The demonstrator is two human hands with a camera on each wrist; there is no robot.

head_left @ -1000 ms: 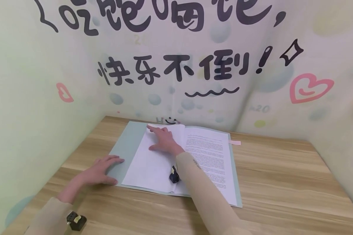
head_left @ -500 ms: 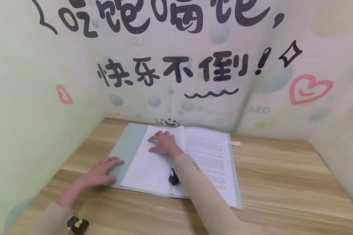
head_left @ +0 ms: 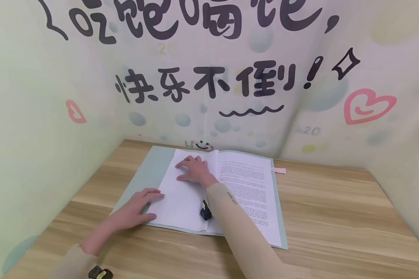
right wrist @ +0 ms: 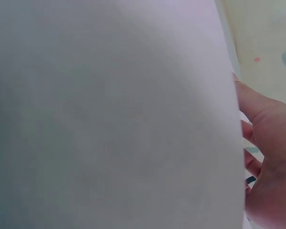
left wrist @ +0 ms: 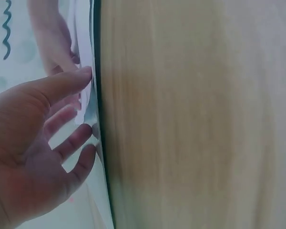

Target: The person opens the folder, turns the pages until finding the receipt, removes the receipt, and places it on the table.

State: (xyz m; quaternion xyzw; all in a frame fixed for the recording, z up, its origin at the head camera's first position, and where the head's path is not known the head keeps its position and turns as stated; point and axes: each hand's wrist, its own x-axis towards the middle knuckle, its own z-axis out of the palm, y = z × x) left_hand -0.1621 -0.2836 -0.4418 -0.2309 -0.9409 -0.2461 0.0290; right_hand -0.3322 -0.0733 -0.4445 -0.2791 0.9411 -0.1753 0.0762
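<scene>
A folder with a pale blue cover [head_left: 157, 161] lies spread on the table, pages inside. Its left page [head_left: 176, 207] looks blank white; the right page [head_left: 246, 182] carries dense print. My right hand [head_left: 194, 170] rests on the upper part of the left page with bent, spread fingers, and its forearm crosses the right page. At the left page's outer edge is my left hand [head_left: 137, 209], fingers apart, thumb near the lower corner. The left wrist view shows my left hand [left wrist: 38, 143] touching the cover's edge. White paper [right wrist: 119, 119] fills most of the right wrist view.
The wooden table [head_left: 335, 217] extends to the right and in front of the folder. A pink tab [head_left: 279, 170] sticks out at the folder's right side. A white wall [head_left: 209, 128] with black lettering stands close behind; another wall closes the left side.
My right hand has drawn back from the left page's top corner toward me, then stayed. My left hand has slid rightward from the blue cover onto the left page's edge.
</scene>
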